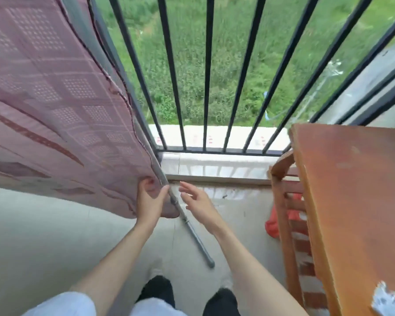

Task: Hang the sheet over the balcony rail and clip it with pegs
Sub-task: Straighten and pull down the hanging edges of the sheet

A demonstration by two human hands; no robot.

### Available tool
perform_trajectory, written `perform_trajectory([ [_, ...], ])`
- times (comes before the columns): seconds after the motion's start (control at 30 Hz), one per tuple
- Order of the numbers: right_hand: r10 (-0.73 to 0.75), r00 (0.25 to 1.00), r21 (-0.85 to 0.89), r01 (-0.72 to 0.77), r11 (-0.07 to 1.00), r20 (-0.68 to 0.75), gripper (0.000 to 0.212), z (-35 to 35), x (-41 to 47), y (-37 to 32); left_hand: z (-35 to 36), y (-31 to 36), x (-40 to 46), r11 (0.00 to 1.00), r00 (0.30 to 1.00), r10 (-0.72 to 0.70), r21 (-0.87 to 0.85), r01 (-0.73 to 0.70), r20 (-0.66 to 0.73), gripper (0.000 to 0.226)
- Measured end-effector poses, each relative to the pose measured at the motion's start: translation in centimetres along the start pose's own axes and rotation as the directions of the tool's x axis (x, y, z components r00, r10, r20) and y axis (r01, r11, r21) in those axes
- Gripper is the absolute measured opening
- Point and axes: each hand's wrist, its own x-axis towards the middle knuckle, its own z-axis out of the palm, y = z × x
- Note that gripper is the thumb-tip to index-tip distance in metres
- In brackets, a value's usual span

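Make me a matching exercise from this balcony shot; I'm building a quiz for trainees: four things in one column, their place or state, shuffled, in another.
Things:
1. pink patterned sheet
2. left hand
3. right hand
4. brown wooden table

States or places:
A. open, fingers spread, holding nothing
B. stands at the right, beside the black railing bars
C. hangs at the left, its lower corner gripped
D. grips the fabric's corner next to a grey metal pole

Pairs: 1-C, 2-D, 3-A, 4-B
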Motion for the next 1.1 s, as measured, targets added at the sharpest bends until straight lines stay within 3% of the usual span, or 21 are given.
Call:
perform_trajectory([
  [0.1,0.021,0.996,-0.037,-0.018,0.999,0.084,0.040,-1.2,1.3,-0.9,1.0,0.7,-0.2,0.991,0.996,-0.075,-0.111,0.070,-0.041,0.044],
  [0.17,-0.008,0.992,-0.073,0.017,0.997,0.128,0.038,-1.7,3.0,-2.2,1.5,1.6,0.0,0.987,0.990,-0.082,-0.145,0.065,-0.113,0.031],
  [0.23,-0.038,0.985,-0.157,0.065,0.985,0.167,0.039,-1.5,5.1,-3.5,1.4,2.2,0.3,0.992,0.974,-0.099,-0.092,0.082,-0.206,0.017],
  [0.33,-0.060,0.966,-0.217,0.117,0.969,0.251,0.042,-0.8,7.8,-5.1,0.7,2.1,0.5,1.000,0.974,-0.022,-0.012,0.020,-0.227,0.005],
  [0.47,-0.061,0.915,-0.253,0.174,0.952,0.400,0.040,-0.1,10.2,-6.1,0.2,1.1,0.2,0.997,0.959,0.023,0.071,-0.003,-0.283,0.020],
  [0.57,-0.063,0.877,-0.267,0.212,0.940,0.476,0.028,0.4,11.2,-6.0,0.8,-0.2,-0.2,0.999,0.957,-0.021,0.034,0.032,-0.289,0.019],
  [0.8,-0.030,0.901,-0.512,0.273,0.815,0.433,0.024,0.1,15.0,-3.1,3.4,-0.7,0.0,0.987,0.904,-0.160,-0.059,0.150,-0.397,0.011],
  [0.93,-0.101,0.907,-0.536,0.328,0.778,0.409,0.036,-2.5,16.6,-3.4,5.4,-0.4,-0.5,0.980,0.856,-0.199,-0.123,0.159,-0.477,0.019],
  [1.1,-0.143,0.875,-0.554,0.411,0.724,0.462,0.037,-4.7,15.6,-4.7,7.2,-0.7,-1.2,0.964,0.840,-0.264,-0.164,0.210,-0.473,0.006],
])
